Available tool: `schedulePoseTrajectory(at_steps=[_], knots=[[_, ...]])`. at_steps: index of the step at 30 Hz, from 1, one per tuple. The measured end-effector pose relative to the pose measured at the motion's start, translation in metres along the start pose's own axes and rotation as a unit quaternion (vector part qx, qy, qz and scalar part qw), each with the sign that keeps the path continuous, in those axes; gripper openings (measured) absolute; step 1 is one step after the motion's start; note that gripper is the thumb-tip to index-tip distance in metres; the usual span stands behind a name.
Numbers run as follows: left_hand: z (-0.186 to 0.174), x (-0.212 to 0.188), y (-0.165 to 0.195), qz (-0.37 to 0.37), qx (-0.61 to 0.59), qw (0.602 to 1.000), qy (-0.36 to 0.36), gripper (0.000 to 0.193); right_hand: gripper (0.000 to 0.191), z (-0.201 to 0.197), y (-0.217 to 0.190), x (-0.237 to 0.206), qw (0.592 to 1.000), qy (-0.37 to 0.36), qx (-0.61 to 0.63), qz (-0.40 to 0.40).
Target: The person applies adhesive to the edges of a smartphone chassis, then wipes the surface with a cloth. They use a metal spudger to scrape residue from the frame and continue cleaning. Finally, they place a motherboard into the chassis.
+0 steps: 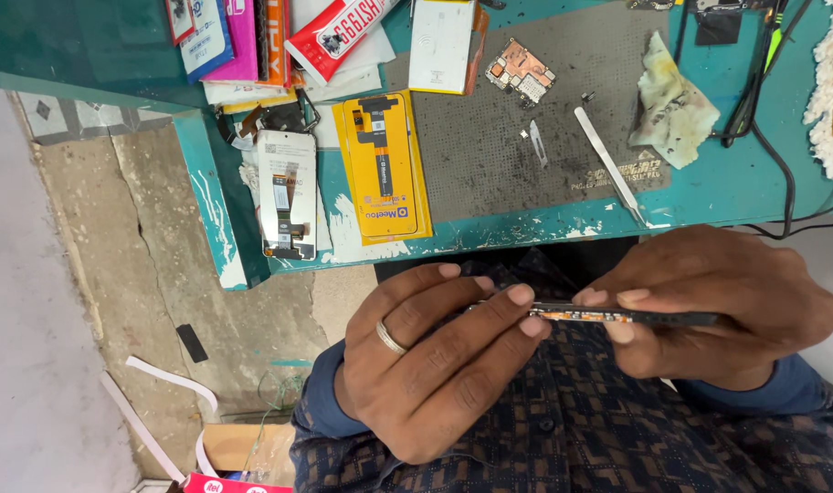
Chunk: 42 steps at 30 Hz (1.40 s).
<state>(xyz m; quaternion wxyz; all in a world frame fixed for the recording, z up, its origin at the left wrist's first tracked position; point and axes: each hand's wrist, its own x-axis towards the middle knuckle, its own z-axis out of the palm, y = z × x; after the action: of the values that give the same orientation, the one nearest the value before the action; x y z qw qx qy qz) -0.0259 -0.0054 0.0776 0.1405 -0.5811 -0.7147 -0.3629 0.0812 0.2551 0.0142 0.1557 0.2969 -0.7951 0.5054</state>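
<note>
Both of my hands hold a thin dark phone body (617, 316) edge-on in front of my patterned shirt, below the table edge. My left hand (426, 361), with a ring on one finger, pinches its left end with fingertips and thumb. My right hand (709, 306) grips the right part, fingers over the top and thumb under. Orange parts show along the phone's open edge between the hands.
The teal workbench (526, 228) carries a grey work mat (526, 137), a yellow-backed phone screen (383, 169), a grey screen panel (287, 194), a circuit board (521, 71), white tweezers (608, 164), a stained cloth (672, 100), cables (773, 137) and coloured packets (252, 36). Cracked floor lies at left.
</note>
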Motion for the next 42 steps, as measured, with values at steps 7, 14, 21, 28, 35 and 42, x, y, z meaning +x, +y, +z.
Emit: schedulePoseTrajectory(at_steps=[7, 14, 21, 28, 35, 42], knots=[[0.009, -0.007, 0.001, 0.014, 0.023, 0.999, 0.022, 0.020, 0.044, 0.002, 0.007, -0.013, 0.999, -0.006, -0.009, -0.043], [0.016, -0.015, 0.003, 0.016, 0.032, 0.999, 0.041, 0.019, 0.044, 0.002, 0.005, -0.017, 0.999, -0.025, -0.017, -0.038], [0.020, -0.024, 0.004, 0.014, 0.026, 0.998, 0.059, 0.015, 0.043, 0.007, 0.003, -0.022, 1.000, -0.012, 0.018, -0.015], [0.021, -0.027, 0.005, 0.014, 0.029, 0.997, 0.065, 0.015, 0.043, 0.003, 0.005, -0.023, 0.998, -0.050, 0.019, -0.033], [0.022, -0.028, 0.005, 0.012, 0.024, 0.998, 0.060, 0.017, 0.047, 0.004, 0.005, -0.024, 0.998, -0.049, 0.030, -0.027], [0.024, -0.029, 0.006, 0.014, 0.031, 0.997, 0.069, 0.017, 0.048, 0.005, 0.004, -0.022, 0.998, -0.040, 0.026, -0.030]])
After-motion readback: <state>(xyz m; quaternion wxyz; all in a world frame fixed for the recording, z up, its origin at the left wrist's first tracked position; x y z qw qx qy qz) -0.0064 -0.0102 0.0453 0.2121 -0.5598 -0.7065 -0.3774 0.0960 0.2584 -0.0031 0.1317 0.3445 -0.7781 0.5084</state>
